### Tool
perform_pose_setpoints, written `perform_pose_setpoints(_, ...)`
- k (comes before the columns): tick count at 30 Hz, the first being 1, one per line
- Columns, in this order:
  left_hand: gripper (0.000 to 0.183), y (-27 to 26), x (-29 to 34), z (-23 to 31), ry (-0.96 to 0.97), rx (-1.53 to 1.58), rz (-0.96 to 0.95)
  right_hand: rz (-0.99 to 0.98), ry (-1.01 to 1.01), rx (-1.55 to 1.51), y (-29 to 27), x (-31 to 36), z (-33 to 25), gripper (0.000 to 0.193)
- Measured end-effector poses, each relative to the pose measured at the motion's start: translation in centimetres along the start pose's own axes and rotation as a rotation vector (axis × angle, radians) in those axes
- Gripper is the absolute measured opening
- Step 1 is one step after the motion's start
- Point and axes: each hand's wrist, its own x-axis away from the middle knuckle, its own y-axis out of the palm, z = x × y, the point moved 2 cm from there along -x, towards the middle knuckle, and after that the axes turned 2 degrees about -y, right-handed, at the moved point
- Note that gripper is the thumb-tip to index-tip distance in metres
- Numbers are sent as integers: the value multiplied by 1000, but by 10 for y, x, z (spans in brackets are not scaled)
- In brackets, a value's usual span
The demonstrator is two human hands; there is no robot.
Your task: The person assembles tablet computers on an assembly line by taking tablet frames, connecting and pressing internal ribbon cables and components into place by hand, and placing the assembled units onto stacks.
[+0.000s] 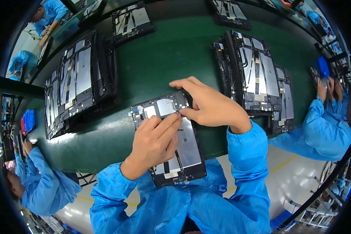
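I was doing small, careful finger work near the far end of a flat, black, oblong device (191, 144) with shiny silver panels. It lay right under my fingers, its near end poking past the edge of the smooth, dark green table (163, 54). My bare left hand (154, 140) was bent, with its fingertips bunched low over the device. My bare right hand (210, 103) had its thumb down beside them and its pointing finger stretched past the far edge. I couldn't tell if they pinched anything tiny. I think the next move called for a light touch and a steady device. Its long way ran from below my fingers to just beyond them, leaning a bit left, with the pale, squarish panel (165, 106) at the end away from me.
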Motion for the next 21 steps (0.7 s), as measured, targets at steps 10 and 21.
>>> perform_pose_setpoints(10,46,-2,-2,1,-34,13,-15,-138,147,-180,-8,-8,2,66)
perform_pose_setpoints(21,44,-1,1,-1,-19,-1,-23,-191,213,-287,-7,-10,8,69)
